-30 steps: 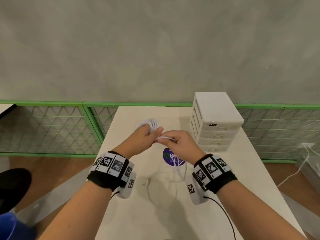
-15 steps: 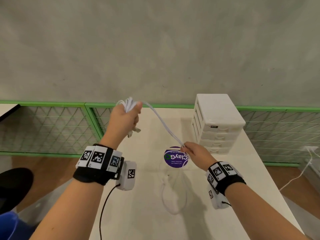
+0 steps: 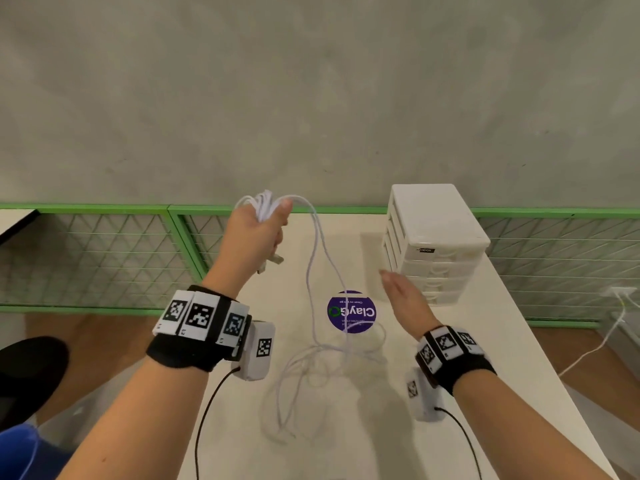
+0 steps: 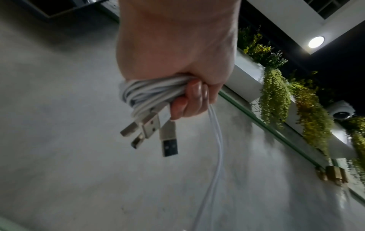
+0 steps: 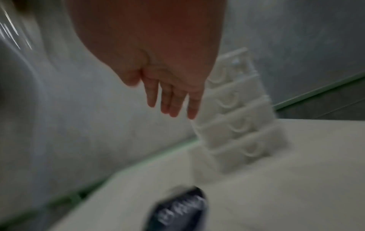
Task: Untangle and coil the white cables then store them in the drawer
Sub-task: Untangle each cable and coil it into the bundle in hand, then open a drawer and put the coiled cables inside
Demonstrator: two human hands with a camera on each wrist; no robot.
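Note:
My left hand (image 3: 261,225) is raised over the far left of the table and grips a coiled bundle of white cables (image 3: 264,206). In the left wrist view the bundle (image 4: 152,92) sits in my fist with several USB plugs (image 4: 154,129) sticking out below. Loose white strands (image 3: 320,265) hang from the bundle down to a tangle (image 3: 322,372) on the table. My right hand (image 3: 401,294) hovers open and holds nothing, just left of the white drawer unit (image 3: 434,237). In the blurred right wrist view its straight fingers (image 5: 173,101) point toward the drawer fronts (image 5: 235,125), all closed.
A round purple sticker (image 3: 351,311) marks the cream table (image 3: 512,358). A green mesh fence (image 3: 104,258) runs behind the table under a grey wall. A white wall plug and cord (image 3: 620,306) sit at the right. Black wrist-camera leads (image 3: 207,410) trail over the near table.
My right hand has let go of the cable strand and opened beside the drawer unit. The released strand now hangs slack from the left hand's bundle, and more cable lies on the table.

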